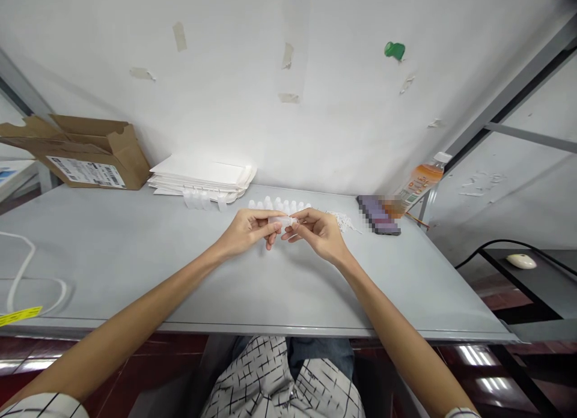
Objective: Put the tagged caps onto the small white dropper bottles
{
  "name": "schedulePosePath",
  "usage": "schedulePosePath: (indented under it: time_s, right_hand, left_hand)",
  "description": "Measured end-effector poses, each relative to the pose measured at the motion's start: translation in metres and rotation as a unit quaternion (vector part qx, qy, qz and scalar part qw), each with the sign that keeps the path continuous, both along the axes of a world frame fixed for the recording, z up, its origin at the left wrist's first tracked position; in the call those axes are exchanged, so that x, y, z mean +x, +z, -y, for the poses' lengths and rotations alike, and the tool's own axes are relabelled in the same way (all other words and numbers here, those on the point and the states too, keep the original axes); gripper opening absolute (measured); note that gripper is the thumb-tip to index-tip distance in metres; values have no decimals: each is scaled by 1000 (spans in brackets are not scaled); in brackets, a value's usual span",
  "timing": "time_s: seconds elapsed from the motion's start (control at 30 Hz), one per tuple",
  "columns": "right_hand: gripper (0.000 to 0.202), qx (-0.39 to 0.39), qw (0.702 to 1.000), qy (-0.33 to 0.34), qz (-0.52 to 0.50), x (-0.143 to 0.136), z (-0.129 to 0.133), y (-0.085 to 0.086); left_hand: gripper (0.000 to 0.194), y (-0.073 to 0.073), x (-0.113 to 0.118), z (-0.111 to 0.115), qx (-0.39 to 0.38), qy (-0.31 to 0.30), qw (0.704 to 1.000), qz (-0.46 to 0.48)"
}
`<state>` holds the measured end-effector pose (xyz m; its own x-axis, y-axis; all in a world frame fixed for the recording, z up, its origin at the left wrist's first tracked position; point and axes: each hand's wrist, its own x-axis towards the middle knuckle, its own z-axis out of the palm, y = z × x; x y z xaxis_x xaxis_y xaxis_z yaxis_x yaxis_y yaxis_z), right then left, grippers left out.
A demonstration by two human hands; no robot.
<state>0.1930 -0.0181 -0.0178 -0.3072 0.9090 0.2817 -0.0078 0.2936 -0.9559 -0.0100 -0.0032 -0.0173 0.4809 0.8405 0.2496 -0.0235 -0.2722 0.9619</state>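
My left hand (252, 230) is closed around the body of a small translucent white plastic bottle (280, 220), held on its side above the table. At its narrower right end, the fingers of my right hand (319, 230) pinch the neck; whether a small part sits between them is hidden. Just behind my hands stands a row of similar small white bottles (278, 203), partly covered by my fingers. Farther left, several more small bottles with thin tips (197, 198) stand upright. A loose heap of tiny white pieces (342, 221) lies right of my right hand.
On the grey table (288, 292), an opened cardboard box (94, 151) and stacked white sheets (198, 173) stand at the back left. A phone (376, 214) and an orange drink bottle (417, 187) are at the right. A white cable (22, 268) lies left.
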Motion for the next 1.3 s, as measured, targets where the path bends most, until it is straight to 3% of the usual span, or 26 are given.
schedulePosePath:
  time_s: [0.3,0.53,0.63,0.77,0.87,1.03,1.3]
  right_hand:
    - [33,-77,994,23,-71,-4,1,3]
    - [28,-89,991,16,-96,-6,-1,-2]
    - [27,-90,991,7,-96,-6,-1,-1]
    - [30,-78,994,-21,-69,-6,-1,3]
    - [33,-74,995,-32,-51,-5,0,6]
    - [31,-71,996,-9,-54,-1,1,12]
    - [30,-83,995,15,-50,2,1,14]
  left_hand:
    - [28,0,-1,0,127,30,990,-56]
    - [24,-3,-2,-2,298,74,945,-114]
    - [26,-3,-2,-3,327,96,929,-145]
    - [29,-3,0,-2,292,106,939,-150]
    - [32,-3,0,-3,217,91,962,-136]
    - [39,-6,-2,-4,53,-1,994,-92]
    - [47,-7,-1,-5,-65,-87,994,-19]
